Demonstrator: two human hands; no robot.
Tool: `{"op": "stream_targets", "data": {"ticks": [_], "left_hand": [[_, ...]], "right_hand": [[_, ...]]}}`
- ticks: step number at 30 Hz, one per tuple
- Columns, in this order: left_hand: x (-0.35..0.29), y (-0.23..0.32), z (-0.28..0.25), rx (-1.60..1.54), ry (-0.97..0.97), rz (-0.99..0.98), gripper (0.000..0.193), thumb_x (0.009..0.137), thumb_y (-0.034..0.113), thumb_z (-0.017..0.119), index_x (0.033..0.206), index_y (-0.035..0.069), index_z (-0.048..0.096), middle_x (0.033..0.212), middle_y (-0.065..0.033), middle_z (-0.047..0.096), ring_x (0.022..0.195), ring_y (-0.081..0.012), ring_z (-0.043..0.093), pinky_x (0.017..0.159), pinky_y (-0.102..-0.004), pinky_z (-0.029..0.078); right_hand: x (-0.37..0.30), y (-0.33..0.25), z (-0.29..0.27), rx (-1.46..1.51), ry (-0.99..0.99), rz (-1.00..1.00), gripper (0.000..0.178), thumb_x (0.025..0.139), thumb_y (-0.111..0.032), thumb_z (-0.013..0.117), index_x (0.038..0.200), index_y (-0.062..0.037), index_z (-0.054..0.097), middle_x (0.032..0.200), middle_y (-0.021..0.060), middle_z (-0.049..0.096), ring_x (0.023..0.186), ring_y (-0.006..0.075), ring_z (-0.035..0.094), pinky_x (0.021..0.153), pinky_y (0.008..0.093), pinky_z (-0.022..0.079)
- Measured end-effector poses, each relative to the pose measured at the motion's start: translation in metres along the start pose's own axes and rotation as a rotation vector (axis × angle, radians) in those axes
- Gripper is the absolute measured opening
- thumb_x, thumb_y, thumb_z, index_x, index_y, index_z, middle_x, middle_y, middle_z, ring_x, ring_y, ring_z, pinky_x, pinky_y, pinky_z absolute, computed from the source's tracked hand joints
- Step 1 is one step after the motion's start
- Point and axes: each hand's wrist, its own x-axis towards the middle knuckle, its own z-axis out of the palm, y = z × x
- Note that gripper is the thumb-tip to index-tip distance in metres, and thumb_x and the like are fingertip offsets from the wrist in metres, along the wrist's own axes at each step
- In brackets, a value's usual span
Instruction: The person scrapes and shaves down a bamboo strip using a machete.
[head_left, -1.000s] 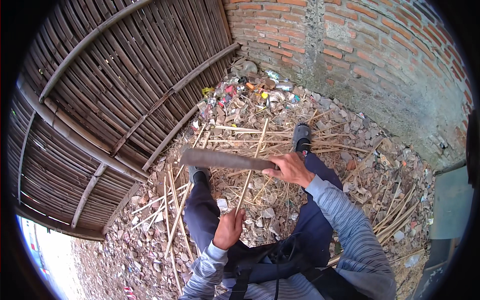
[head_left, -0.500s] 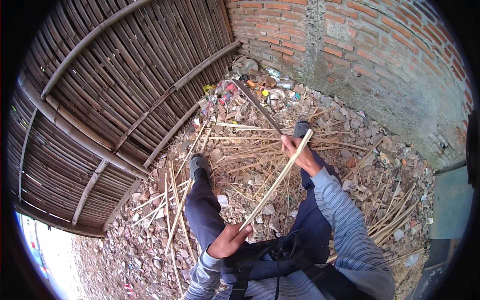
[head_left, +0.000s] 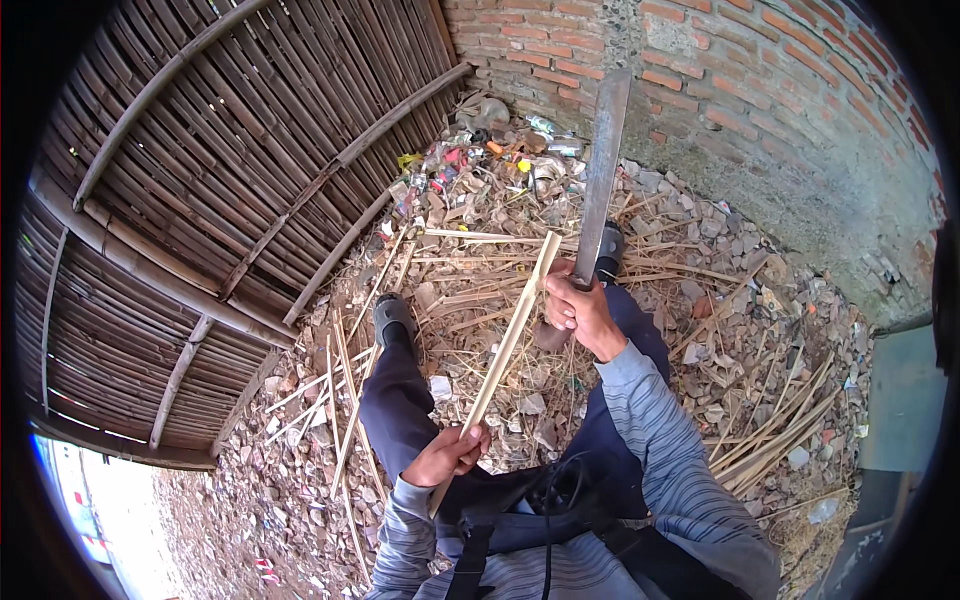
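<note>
My left hand [head_left: 447,457] grips the near end of a long pale bamboo strip [head_left: 509,336], which slants up and away toward the far ground. My right hand [head_left: 578,308] is closed on the handle of a long grey machete [head_left: 601,170], whose blade points up and away, standing beside the strip's far end. I am seated with my legs stretched out, dark shoes [head_left: 392,316] on my feet.
A woven bamboo panel [head_left: 190,190] leans on the left. A brick wall [head_left: 760,110] rises at the back and right. Rubble, bamboo offcuts [head_left: 340,400] and coloured litter [head_left: 470,165] cover the ground.
The machete swung from lying flat across my front to pointing up and away. My left hand picked up the bamboo strip and raised it beside the blade.
</note>
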Motion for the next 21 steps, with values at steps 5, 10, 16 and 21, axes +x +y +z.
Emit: {"op": "stream_targets", "data": {"ticks": [5,10,16,21], "left_hand": [[0.007,0.006,0.008,0.086,0.087,0.102,0.036,0.115,0.037,0.048,0.108,0.004,0.059,0.072,0.0025,0.048,0.057,-0.0088,0.046,0.055,-0.0244,0.04],[0.021,0.022,0.026,0.404,0.343,0.31,0.033,0.113,0.029,0.055,0.112,-0.002,0.066,0.074,-0.0052,0.065,0.057,-0.011,0.059,0.058,-0.0279,0.051],[0.022,0.024,0.026,0.273,0.391,0.287,0.037,0.116,0.032,0.043,0.108,0.001,0.063,0.066,0.0022,0.051,0.053,-0.007,0.046,0.05,-0.0266,0.037],[0.03,0.011,0.001,0.021,0.308,0.223,0.035,0.116,0.037,0.044,0.094,0.01,0.049,0.066,0.0053,0.041,0.054,-0.0062,0.035,0.049,-0.026,0.029]], "right_hand": [[-0.004,-0.005,-0.002,-0.028,0.02,0.0,0.019,0.097,-0.009,0.076,0.112,-0.0012,0.066,0.064,-0.0059,0.052,0.045,0.002,0.041,0.041,0.0232,0.031],[-0.007,-0.01,0.002,-0.113,0.056,0.004,0.022,0.098,-0.01,0.075,0.115,0.0004,0.067,0.066,-0.005,0.056,0.046,0.0014,0.042,0.041,0.0223,0.032],[-0.011,-0.019,0.006,-0.507,0.029,-0.114,0.026,0.095,-0.012,0.076,0.117,-0.0011,0.067,0.064,-0.006,0.053,0.047,0.0035,0.044,0.048,0.0268,0.039],[-0.022,-0.021,0.008,-1.17,-0.087,-0.416,0.026,0.087,-0.009,0.077,0.108,-0.0074,0.061,0.064,0.0035,0.06,0.057,0.0176,0.065,0.06,0.0343,0.049]]}}
